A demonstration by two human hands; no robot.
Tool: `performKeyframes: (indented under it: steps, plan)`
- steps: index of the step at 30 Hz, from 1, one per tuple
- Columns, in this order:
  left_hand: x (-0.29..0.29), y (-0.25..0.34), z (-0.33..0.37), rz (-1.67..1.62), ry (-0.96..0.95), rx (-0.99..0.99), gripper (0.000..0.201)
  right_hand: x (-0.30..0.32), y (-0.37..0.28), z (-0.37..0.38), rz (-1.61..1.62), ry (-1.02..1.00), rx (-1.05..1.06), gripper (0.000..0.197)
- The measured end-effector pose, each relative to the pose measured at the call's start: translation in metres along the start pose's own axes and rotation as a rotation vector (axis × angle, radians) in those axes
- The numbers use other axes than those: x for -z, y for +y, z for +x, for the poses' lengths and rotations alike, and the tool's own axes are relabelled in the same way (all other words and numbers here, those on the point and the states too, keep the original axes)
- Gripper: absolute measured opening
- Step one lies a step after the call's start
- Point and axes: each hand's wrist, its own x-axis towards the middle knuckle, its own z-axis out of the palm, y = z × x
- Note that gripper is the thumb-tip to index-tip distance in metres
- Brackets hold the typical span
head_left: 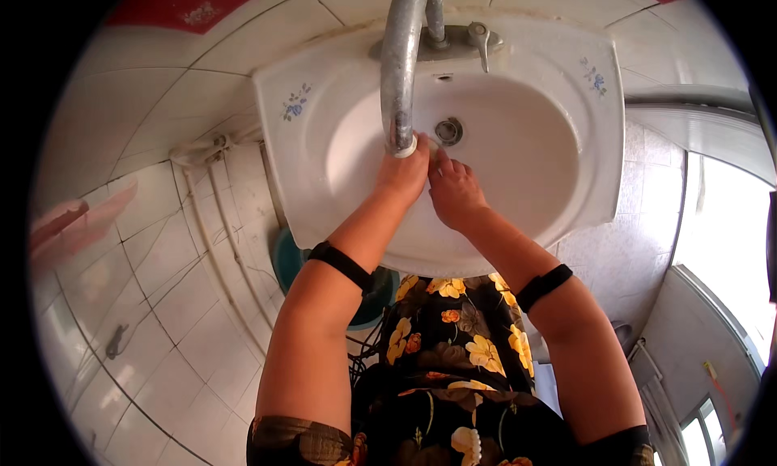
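Over the basin of a white sink (518,174), both hands come together under the tip of the curved grey tap (398,77). My left hand (402,174) is partly covered by the tap's pale end, and its fingers close toward the right hand. My right hand (456,192) has its fingers curled, with the fingertips near the left hand's. Between them shows a small pale thing (435,150), too little of it visible to name. The drain (448,131) lies just beyond the fingers. I cannot make out whether water runs.
A lever handle (481,38) stands on the tap base at the back. Blue flower prints mark the sink's corners. Pipes (218,223) run down the tiled wall at left, and a green tub (290,259) sits below the sink. A bright window (724,223) is at right.
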Motion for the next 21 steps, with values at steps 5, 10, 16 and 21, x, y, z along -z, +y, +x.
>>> performKeyframes:
  steps: [5, 10, 16, 21]
  plan:
    - [0.051, 0.004, -0.065, -0.052, -0.131, -0.118, 0.054, -0.013, -0.020, -0.056, 0.076, 0.033, 0.189, 0.044]
    - [0.061, -0.014, -0.058, 0.109, 0.054, -0.158, 0.038, -0.009, -0.039, -0.019, 0.153, 0.081, 0.173, 0.045]
    - [0.063, -0.017, -0.050, 0.299, 0.036, -0.086, 0.041, -0.007, -0.054, -0.007, 0.159, 0.003, 0.091, 0.047]
    - [0.091, -0.019, -0.097, 0.178, 0.002, -0.117, 0.055, -0.017, -0.071, -0.043, 0.274, -0.020, 0.166, 0.056]
